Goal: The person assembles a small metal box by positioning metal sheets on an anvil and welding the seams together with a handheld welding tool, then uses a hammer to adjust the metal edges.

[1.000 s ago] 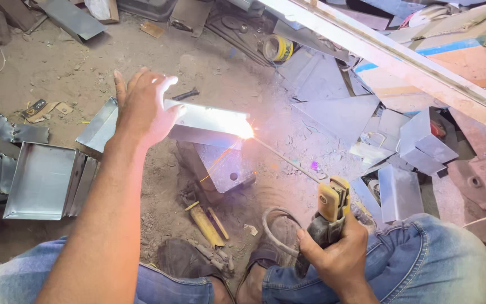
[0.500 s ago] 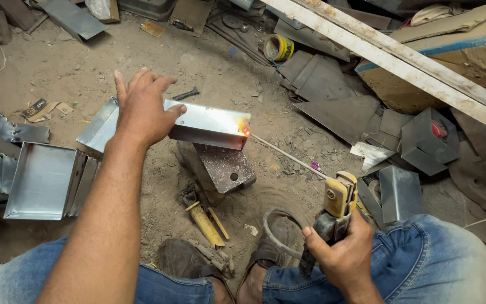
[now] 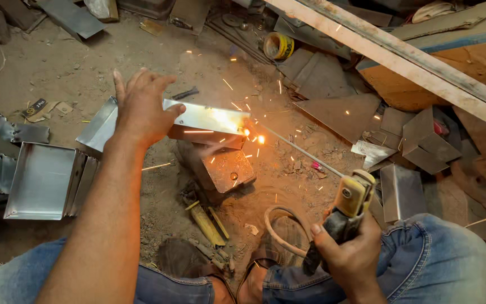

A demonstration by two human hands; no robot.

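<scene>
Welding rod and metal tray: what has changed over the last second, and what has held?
The bright arc glare of a second ago shrank to a small glow, and now sparks scatter from the tip of the welding rod at the end of the metal tray. The left hand stays pressed flat on the tray; the right hand keeps its grip on the electrode holder. The steel block underneath has not moved.

Silver steel, orange sparks, blue denim on brown dirt

At mid-frame the sheet-metal piece (image 3: 198, 117) is shiny silver-grey, glaring white-yellow at its right end, where orange sparks (image 3: 254, 138) scatter; the metal block (image 3: 225, 169) below glows rusty orange-brown. The electrode holder (image 3: 351, 194) at lower right is yellow with a black grip. Jeans (image 3: 434, 259) along the bottom are faded blue. The tray (image 3: 43, 180) at left is dull silver, the tape roll (image 3: 279, 45) at top yellow, and the ground (image 3: 57, 73) dusty brown.
</scene>
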